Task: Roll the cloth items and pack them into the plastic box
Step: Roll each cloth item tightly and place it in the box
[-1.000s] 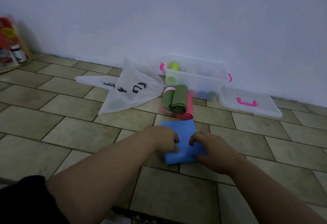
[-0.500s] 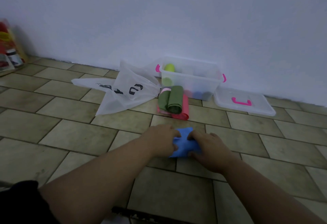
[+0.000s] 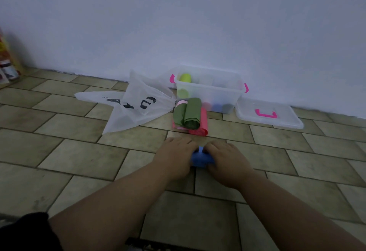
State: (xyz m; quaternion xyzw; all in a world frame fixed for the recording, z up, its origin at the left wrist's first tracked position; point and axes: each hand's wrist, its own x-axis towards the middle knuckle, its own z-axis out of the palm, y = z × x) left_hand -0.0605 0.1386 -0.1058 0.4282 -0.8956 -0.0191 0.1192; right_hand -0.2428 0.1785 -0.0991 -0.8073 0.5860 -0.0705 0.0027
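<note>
A blue cloth (image 3: 200,158) lies rolled up on the tiled floor, mostly covered by my hands. My left hand (image 3: 176,156) presses on its left end and my right hand (image 3: 225,161) on its right end, fingers curled over the roll. Just beyond, a green rolled cloth (image 3: 190,113) rests on red and pink cloths (image 3: 202,126). The clear plastic box (image 3: 223,92) with pink handles stands against the wall and holds a yellow-green roll (image 3: 185,77) and other rolls seen dimly through its side.
The box's clear lid (image 3: 285,118) with a pink handle lies on the floor to the right of the box. A crumpled white plastic bag (image 3: 130,106) with black print lies left of the cloths. Packets and a jar (image 3: 8,70) stand at the far left wall.
The blue cloth, flat and long a second ago, has been rolled forward under both hands into a short thick roll. My hands have moved away from me with it.
</note>
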